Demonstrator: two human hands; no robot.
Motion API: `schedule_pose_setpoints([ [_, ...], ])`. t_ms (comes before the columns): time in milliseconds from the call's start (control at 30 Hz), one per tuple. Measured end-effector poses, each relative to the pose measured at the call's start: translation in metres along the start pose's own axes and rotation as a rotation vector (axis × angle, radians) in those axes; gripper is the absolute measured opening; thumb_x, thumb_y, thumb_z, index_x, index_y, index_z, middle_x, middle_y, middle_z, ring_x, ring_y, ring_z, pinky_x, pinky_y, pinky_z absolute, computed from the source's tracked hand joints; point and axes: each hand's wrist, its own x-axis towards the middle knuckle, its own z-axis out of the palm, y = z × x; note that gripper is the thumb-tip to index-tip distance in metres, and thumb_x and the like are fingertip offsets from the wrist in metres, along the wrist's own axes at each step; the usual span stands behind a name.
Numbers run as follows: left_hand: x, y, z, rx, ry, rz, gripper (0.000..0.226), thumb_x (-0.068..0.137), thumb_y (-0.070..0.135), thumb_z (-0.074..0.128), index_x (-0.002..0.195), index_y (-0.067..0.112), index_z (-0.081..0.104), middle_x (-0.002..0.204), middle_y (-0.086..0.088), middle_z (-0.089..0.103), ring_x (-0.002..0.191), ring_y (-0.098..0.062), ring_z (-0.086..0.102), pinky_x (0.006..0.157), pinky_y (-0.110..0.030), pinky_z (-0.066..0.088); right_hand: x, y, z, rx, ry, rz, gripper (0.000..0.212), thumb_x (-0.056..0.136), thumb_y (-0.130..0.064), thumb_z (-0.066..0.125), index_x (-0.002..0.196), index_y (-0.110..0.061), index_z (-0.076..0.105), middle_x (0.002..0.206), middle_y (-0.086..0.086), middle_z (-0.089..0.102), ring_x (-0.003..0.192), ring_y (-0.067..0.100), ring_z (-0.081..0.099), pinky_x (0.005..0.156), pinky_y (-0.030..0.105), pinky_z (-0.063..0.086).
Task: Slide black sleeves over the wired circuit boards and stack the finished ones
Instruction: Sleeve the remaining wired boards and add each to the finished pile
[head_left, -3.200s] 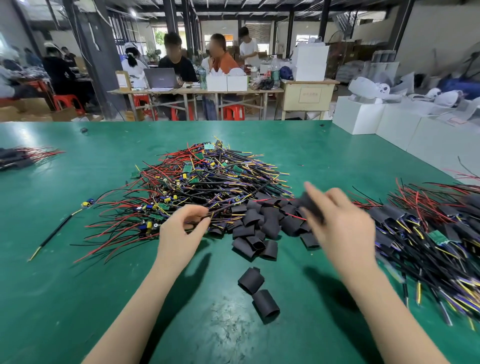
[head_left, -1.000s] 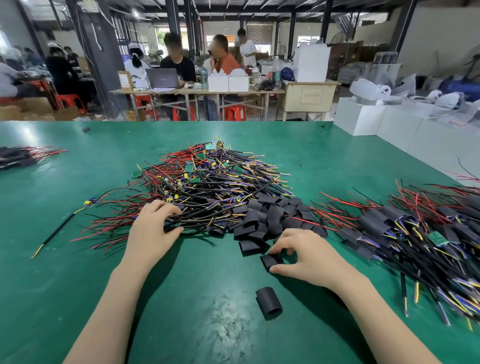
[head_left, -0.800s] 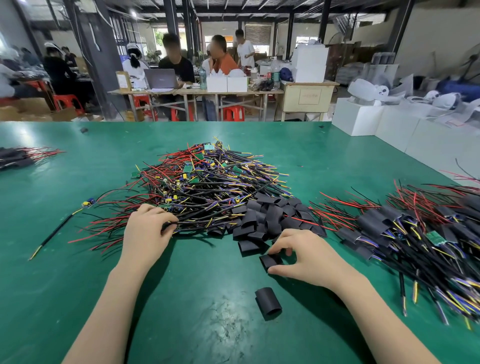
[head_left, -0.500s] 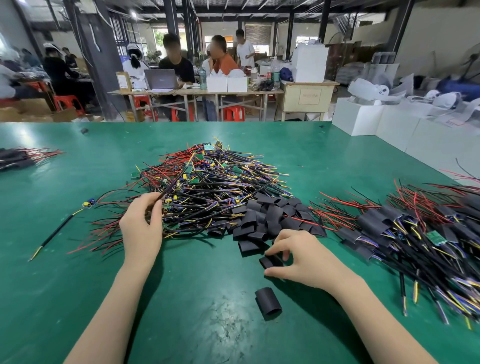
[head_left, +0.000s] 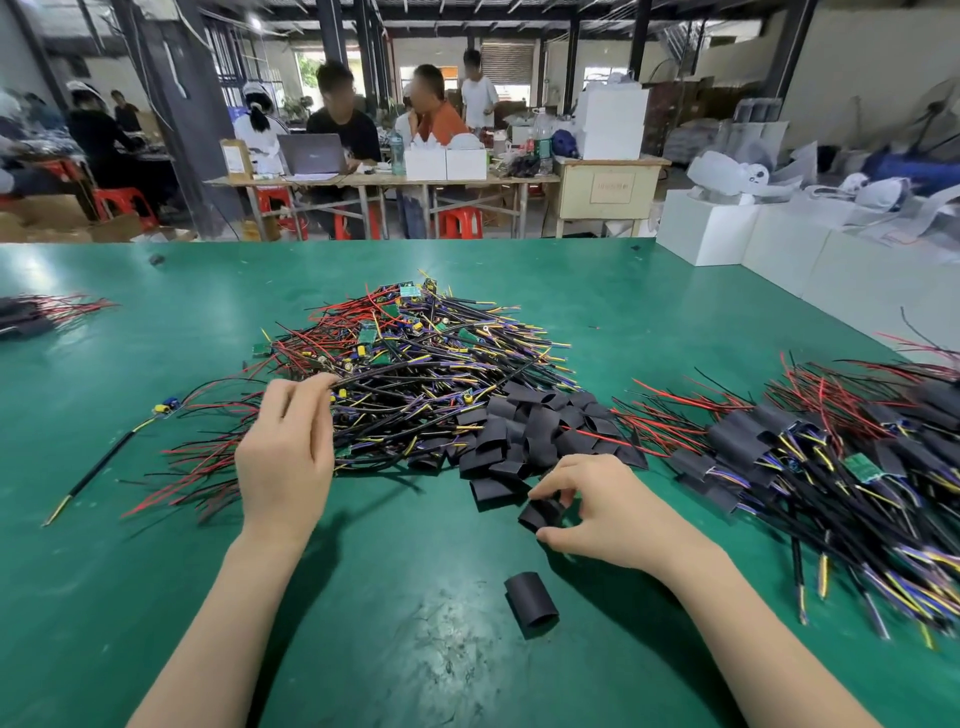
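Left hand (head_left: 285, 447) has lifted, now pinching a wire out of the unsleeved pile (head_left: 410, 374); right hand (head_left: 597, 506) still pinches one black sleeve (head_left: 540, 514) beside the sleeve heap (head_left: 540, 431). Joining comes next; finished stack (head_left: 831, 467) waits far right.

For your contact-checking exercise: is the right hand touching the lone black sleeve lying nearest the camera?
Apart. The head view shows bare green table between the right hand and the lone sleeve.
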Motion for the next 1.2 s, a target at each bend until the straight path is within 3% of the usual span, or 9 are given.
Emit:
schedule_pose_setpoints([
  [167, 0.004, 0.014, 0.002, -0.333, -0.152, -0.099, 0.012, 0.091, 0.006, 0.065, 0.096, 0.016, 0.069, 0.085, 0.002, 0.065, 0.072, -0.008, 0.054, 0.071, -0.015, 0.043, -0.002, -0.001, -0.003, 0.077, 0.028, 0.023, 0.042, 0.068, -0.033, 0.073, 0.11, -0.031, 0.069, 0.089, -0.01, 0.054, 0.076, 0.007, 0.055, 0.072, 0.02, 0.046],
  [300, -0.002, 0.021, 0.005, -0.518, -0.398, -0.216, 0.012, 0.086, 0.014, 0.072, 0.081, 0.025, 0.071, 0.078, 0.01, 0.07, 0.069, -0.001, 0.062, 0.068, -0.011, 0.046, -0.001, -0.003, -0.007, 0.157, 0.114, 0.047, 0.034, 0.067, -0.024, 0.077, 0.1, -0.03, 0.071, 0.085, -0.003, 0.054, 0.072, 0.008, 0.054, 0.068, 0.015, 0.042],
  [433, -0.005, 0.024, 0.008, -0.631, -0.547, -0.214, 0.015, 0.086, 0.014, 0.072, 0.078, 0.027, 0.073, 0.075, 0.01, 0.071, 0.063, 0.003, 0.059, 0.063, -0.007, 0.042, 0.001, -0.003, -0.011, 0.303, 0.335, 0.158, 0.029, 0.069, -0.017, 0.081, 0.096, -0.023, 0.073, 0.091, -0.004, 0.06, 0.072, 0.01, 0.061, 0.064, 0.005, 0.038],
  [500, -0.007, 0.026, 0.009, -0.658, -0.567, -0.215, 0.013, 0.086, 0.014, 0.072, 0.078, 0.024, 0.073, 0.072, 0.01, 0.07, 0.057, 0.004, 0.054, 0.058, -0.005, 0.038, 0.002, -0.003, -0.013, 0.39, 0.414, 0.184, 0.029, 0.07, -0.013, 0.082, 0.096, -0.021, 0.074, 0.09, -0.007, 0.062, 0.071, 0.012, 0.063, 0.067, 0.006, 0.042],
  [667, -0.008, 0.027, 0.011, -0.66, -0.583, -0.217, 0.014, 0.087, 0.016, 0.072, 0.078, 0.028, 0.073, 0.074, 0.006, 0.071, 0.06, 0.001, 0.055, 0.058, -0.009, 0.04, 0.003, -0.005, -0.013, 0.482, 0.426, 0.222, 0.029, 0.073, -0.019, 0.081, 0.101, -0.016, 0.075, 0.089, -0.003, 0.072, 0.076, 0.014, 0.069, 0.075, 0.041, 0.057],
  [733, -0.008, 0.027, 0.01, -0.654, -0.577, -0.212, 0.014, 0.087, 0.015, 0.071, 0.079, 0.026, 0.073, 0.073, 0.009, 0.07, 0.058, 0.003, 0.055, 0.057, -0.006, 0.039, 0.003, -0.004, -0.013, 0.465, 0.439, 0.225, 0.03, 0.073, -0.021, 0.082, 0.102, -0.017, 0.076, 0.087, -0.003, 0.073, 0.076, 0.012, 0.069, 0.077, 0.039, 0.056],
  [900, -0.008, 0.027, 0.01, -0.669, -0.569, -0.241, 0.012, 0.087, 0.014, 0.071, 0.079, 0.022, 0.074, 0.07, 0.01, 0.069, 0.053, 0.004, 0.052, 0.053, -0.004, 0.036, 0.002, -0.003, -0.01, 0.321, 0.443, 0.177, 0.032, 0.07, -0.026, 0.083, 0.102, -0.025, 0.075, 0.084, -0.008, 0.07, 0.068, 0.006, 0.062, 0.071, 0.013, 0.046],
  [1067, -0.007, 0.02, 0.011, -0.627, -0.529, -0.306, 0.015, 0.087, 0.017, 0.072, 0.077, 0.029, 0.074, 0.076, 0.006, 0.072, 0.065, -0.004, 0.062, 0.062, -0.013, 0.046, 0.002, 0.002, -0.006, 0.023, 0.218, 0.147, 0.033, 0.07, -0.042, 0.08, 0.097, -0.024, 0.076, 0.085, -0.006, 0.059, 0.072, 0.014, 0.056, 0.074, 0.027, 0.046],
  [1200, -0.007, 0.016, 0.012, -0.621, -0.487, -0.339, 0.021, 0.086, 0.014, 0.073, 0.073, 0.031, 0.073, 0.073, 0.008, 0.072, 0.064, 0.0, 0.061, 0.062, -0.008, 0.044, 0.002, 0.005, -0.004, -0.029, 0.111, 0.147, 0.043, 0.065, -0.047, 0.082, 0.098, -0.02, 0.076, 0.087, -0.004, 0.058, 0.077, 0.015, 0.054, 0.075, 0.027, 0.045],
])
